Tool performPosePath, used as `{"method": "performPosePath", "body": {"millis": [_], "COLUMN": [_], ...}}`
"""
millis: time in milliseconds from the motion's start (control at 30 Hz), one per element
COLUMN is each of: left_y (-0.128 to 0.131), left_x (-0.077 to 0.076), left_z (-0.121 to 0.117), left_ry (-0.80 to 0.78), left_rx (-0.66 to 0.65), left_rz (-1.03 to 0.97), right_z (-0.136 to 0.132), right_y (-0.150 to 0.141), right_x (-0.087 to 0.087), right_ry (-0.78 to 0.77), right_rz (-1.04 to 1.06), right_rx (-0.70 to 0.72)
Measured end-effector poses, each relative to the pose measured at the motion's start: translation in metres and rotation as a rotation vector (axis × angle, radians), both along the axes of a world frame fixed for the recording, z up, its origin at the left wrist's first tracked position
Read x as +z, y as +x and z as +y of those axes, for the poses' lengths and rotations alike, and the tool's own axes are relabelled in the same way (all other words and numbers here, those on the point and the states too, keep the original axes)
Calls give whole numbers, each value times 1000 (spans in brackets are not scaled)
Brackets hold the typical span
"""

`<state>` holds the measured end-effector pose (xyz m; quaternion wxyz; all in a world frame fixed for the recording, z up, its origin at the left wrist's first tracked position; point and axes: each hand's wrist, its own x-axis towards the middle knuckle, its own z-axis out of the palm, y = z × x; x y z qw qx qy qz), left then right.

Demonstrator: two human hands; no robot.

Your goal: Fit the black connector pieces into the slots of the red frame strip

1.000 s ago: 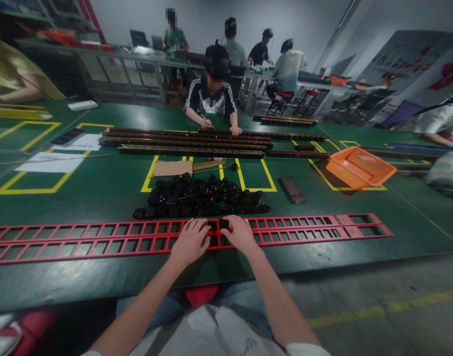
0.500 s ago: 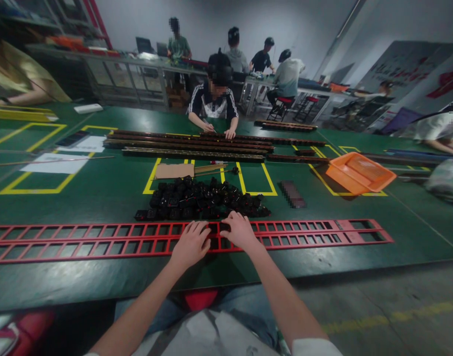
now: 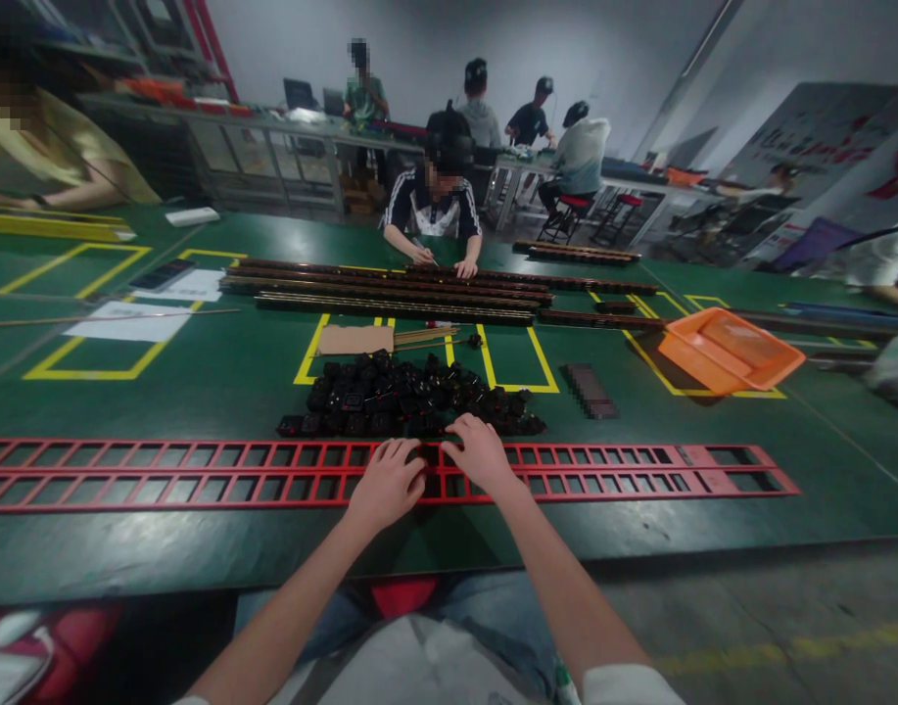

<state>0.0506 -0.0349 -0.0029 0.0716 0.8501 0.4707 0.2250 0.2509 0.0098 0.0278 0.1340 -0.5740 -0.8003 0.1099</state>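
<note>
A long red slotted frame (image 3: pixel 199 475) lies across the green table in front of me. Both hands rest on its middle. My left hand (image 3: pixel 386 482) has its fingers curled down over the slots. My right hand (image 3: pixel 479 452) is bent over the far rail, fingertips pressing down. Between the two hands a black part (image 3: pixel 432 458) sits in the frame's slots, and both sets of fingertips touch it. Just behind the frame lies a pile of black parts (image 3: pixel 404 397), a finger's length from my right hand.
Long dark rails (image 3: pixel 390 289) lie across the table's middle, where a person (image 3: pixel 435 211) opposite works on them. An orange tray (image 3: pixel 728 348) sits at the right, cardboard (image 3: pixel 354 339) and papers (image 3: pixel 129 321) further left. Other people work at benches behind.
Both hands stay at the same spot on the red frame. My right fingertips have crept slightly toward the far rail. The view has shifted a little.
</note>
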Motion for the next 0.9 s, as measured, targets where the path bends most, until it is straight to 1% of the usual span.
{"method": "performPosePath", "body": {"millis": [100, 267, 367, 467, 667, 767, 900], "left_y": [1, 1, 1, 1, 0, 0, 0], "left_x": [0, -1, -2, -2, -2, -2, -1], "left_z": [1, 1, 0, 0, 0, -1, -1], "left_ry": [3, 2, 8, 10, 12, 12, 10], "left_rx": [10, 18, 20, 17, 10, 9, 5], "left_rz": [5, 45, 61, 53, 47, 50, 35], "right_z": [8, 19, 20, 18, 17, 15, 7], "right_y": [-12, -29, -30, -25, -16, -13, -5], "right_x": [-7, -24, -33, -39, -41, -39, -39], "right_ry": [50, 20, 23, 39, 123, 104, 135], "right_rz": [100, 127, 146, 284, 592, 728, 831], "right_rx": [-25, -19, -31, -45, -65, -125, -208]}}
